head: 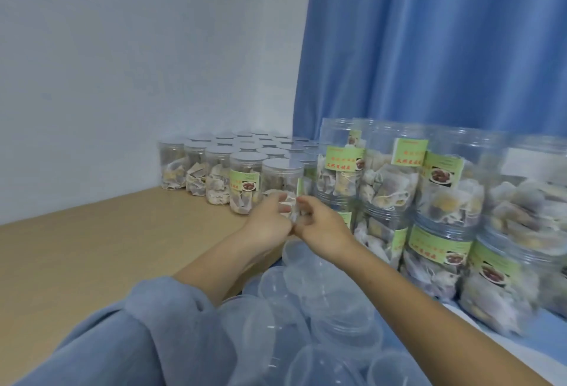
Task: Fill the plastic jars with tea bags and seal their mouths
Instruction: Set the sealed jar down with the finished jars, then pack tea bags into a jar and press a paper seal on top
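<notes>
At centre frame I see both hands meeting over the counter (92, 241): my left hand (270, 221) and right hand (319, 226) have their fingers curled, pinching one small pale thing between them, too blurred to tell if it's a tea bag. Just beyond, at 12 o'clock, stands a sealed jar (282, 183) with a silver lid, fronting a block of lidded jars (233, 155) running to 11 o'clock. At 3 o'clock, stacked open jars (389, 176) hold tea bags. At 6 o'clock, loose clear lids (306, 318) pile beneath my forearms. Blue curtain (429, 41) at 1 o'clock.
</notes>
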`<state>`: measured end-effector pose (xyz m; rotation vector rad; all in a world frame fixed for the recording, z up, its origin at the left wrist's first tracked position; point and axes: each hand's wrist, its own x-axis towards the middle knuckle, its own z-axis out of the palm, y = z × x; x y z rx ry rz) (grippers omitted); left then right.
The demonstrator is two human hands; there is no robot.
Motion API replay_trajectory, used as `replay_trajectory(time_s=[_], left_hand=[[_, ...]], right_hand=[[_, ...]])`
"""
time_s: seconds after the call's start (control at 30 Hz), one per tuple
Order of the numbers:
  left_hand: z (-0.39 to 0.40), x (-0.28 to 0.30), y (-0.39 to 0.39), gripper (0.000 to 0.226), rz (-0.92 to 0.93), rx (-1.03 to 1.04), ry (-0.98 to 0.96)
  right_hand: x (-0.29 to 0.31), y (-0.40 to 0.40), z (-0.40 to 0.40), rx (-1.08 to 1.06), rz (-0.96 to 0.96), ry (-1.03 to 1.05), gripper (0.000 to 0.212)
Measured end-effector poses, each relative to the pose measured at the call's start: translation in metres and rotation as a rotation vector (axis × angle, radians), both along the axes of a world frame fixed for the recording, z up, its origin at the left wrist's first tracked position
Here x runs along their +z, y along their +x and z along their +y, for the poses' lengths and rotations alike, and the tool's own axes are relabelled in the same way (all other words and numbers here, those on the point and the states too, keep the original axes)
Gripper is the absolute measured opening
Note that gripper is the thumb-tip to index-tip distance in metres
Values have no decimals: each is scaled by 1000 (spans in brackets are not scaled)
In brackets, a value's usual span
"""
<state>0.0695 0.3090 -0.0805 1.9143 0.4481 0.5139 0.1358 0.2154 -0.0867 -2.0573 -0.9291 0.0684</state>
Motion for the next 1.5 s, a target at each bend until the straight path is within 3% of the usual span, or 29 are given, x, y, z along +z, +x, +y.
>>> replay_trajectory(time_s=[0.4, 0.57, 0.7, 0.8, 1.07, 1.17, 1.33, 1.5], left_hand=[[-201, 40, 20, 29, -181, -112, -35], [-275, 45, 40, 30, -160, -222, -94], [-307, 51, 48, 39, -170, -369, -265], [-318, 40, 51, 46, -280, -355, -410], [-313, -14, 59, 18, -461, -226, -669], [-304, -28, 60, 20, -505, -213, -730], [-286, -33, 61, 27, -546, -184, -725], [-281, -34, 62, 19, -543, -163, -795]], right_hand=[[48, 0, -203, -162, -208, 119, 42], [46, 9, -284, -254, -153, 183, 44], [43, 22, -323, -309, -138, 234, 45], [34, 33, -335, -316, -174, 248, 44], [12, 52, -335, -306, -300, 216, 53], [9, 62, -327, -378, -325, 257, 66], [29, 86, -303, -497, -325, 406, 106], [52, 102, -281, -589, -330, 289, 103]])
